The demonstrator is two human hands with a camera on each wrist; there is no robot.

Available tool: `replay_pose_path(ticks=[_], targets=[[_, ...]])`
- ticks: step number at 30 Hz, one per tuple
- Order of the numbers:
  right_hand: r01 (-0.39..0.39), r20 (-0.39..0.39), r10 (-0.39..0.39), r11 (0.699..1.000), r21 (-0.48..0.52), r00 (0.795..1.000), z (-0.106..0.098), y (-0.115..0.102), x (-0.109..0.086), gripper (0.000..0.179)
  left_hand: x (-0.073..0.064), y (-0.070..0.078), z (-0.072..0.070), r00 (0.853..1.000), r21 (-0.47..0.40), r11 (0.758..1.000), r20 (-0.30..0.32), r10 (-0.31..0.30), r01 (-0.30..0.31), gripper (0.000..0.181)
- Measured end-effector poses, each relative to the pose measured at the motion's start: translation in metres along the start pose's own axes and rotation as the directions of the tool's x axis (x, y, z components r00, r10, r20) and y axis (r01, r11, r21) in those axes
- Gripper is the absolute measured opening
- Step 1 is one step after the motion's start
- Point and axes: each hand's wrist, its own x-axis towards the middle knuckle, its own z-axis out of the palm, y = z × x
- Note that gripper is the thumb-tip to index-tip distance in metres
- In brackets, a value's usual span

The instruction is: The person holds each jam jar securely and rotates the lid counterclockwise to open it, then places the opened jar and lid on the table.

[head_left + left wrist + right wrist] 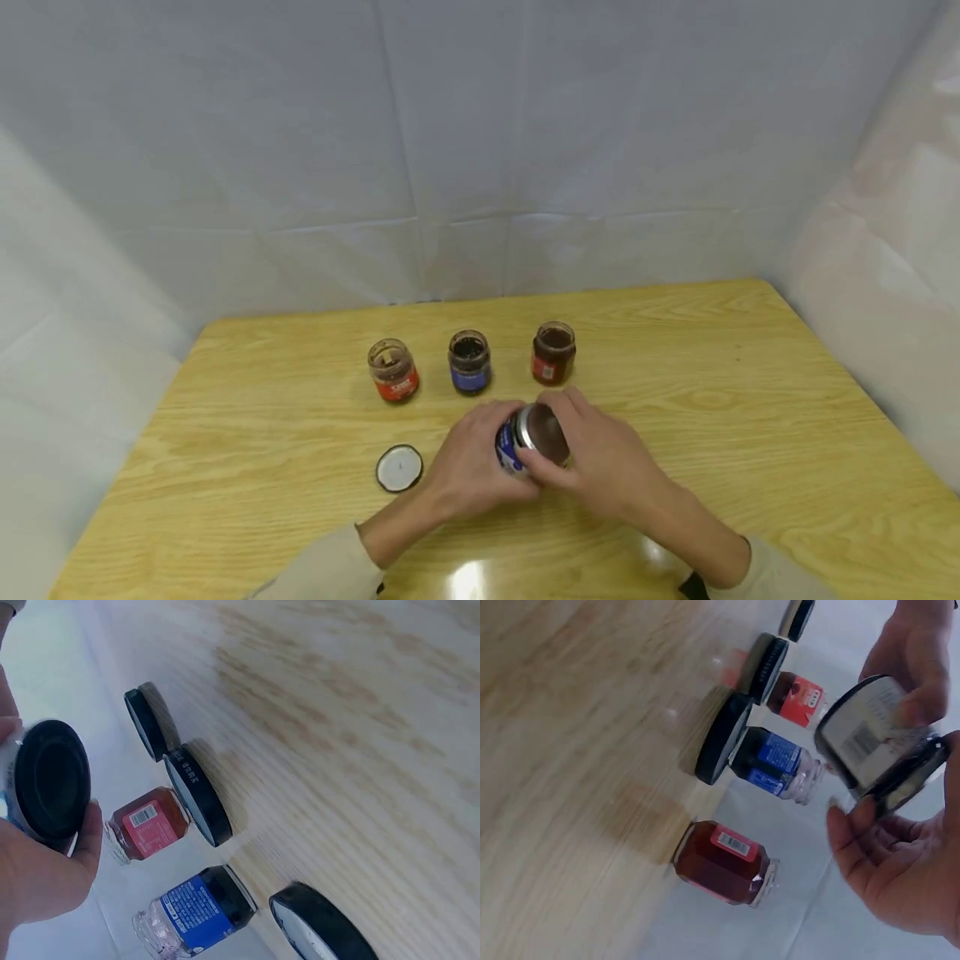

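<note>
My left hand (476,467) grips a jar (507,446) with a blue and white label, tilted above the front middle of the table. Over its top, my right hand (611,458) holds the lid (549,433) between thumb and fingers. The right wrist view shows a barcode on the side of the jar (862,742), with right fingertips at the rim of the lid (922,771). In the left wrist view the dark bottom of the jar (52,780) faces the camera.
Behind the hands stand three lidless jars: one red-labelled (395,375), one blue-labelled (470,371), another red-labelled (553,358). A loose lid (399,468) lies left of my left hand. Two more lids (199,796) (322,922) show in the left wrist view. White sheeting (465,167) encloses the table.
</note>
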Motion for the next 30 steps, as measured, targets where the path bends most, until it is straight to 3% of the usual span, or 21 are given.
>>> replay_pose_path(ticks=[5,13,23,26,30], targets=[[0.104,-0.064,-0.100,0.993,0.056,0.993,0.003,0.001,-0.003,0.049,-0.003,0.002,-0.003,0.998,-0.014,0.998,0.035,0.060,-0.060,0.080],[0.223,-0.123,-0.220,0.975,0.013,0.968,0.000,0.001,-0.003,0.048,-0.005,0.005,-0.006,0.992,-0.019,0.992,0.032,0.121,-0.121,0.080],[0.400,-0.161,-0.395,0.917,0.000,0.905,0.000,0.010,0.000,0.054,-0.005,0.006,-0.004,0.984,-0.111,0.978,0.018,0.178,-0.175,0.072],[0.391,-0.158,-0.386,0.920,-0.002,0.909,0.000,0.011,0.000,0.051,-0.005,0.005,-0.003,0.985,-0.148,0.975,0.033,0.170,-0.163,0.071],[0.307,-0.158,-0.311,0.951,-0.045,0.937,-0.002,0.004,-0.001,0.045,-0.007,0.005,-0.001,0.990,-0.171,0.977,0.043,0.136,-0.127,0.074]])
